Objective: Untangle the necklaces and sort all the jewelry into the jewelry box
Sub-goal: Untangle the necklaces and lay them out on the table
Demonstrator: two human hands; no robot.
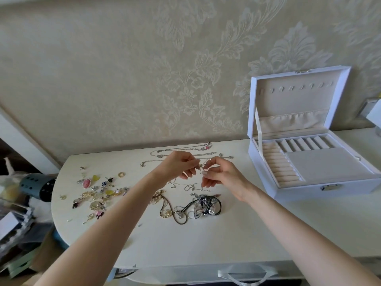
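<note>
Hands lifted over the middle of the table (pixel 185 242), close together, not touching each other. Left hand (pixel 180 166) pinching a thin silver chain (pixel 196 185) between thumb and fingertips. Right hand (pixel 223 176) pinching the same chain just beside, other fingers loosely curled. Rest of the chain hanging down and lying in loops on the table under both hands.

Just in front of these loops, a tangle of dark cords (pixel 214 203) with silver pendants, and a gold pendant (pixel 166 213) to its left. Behind the hands, along the far edge by the wall, several silver chains (pixel 185 152) laid out in lines. On the left part, close to the rounded edge, a scattered heap of small pieces (pixel 97 195): earrings, brooches, a ring (pixel 121 174).

On the right, well apart from the hands, jewelry box (pixel 299 191) standing open, lid (pixel 299 104) upright against the wall. Free surface between right forearm and box, and a wide free strip along the near edge.
</note>
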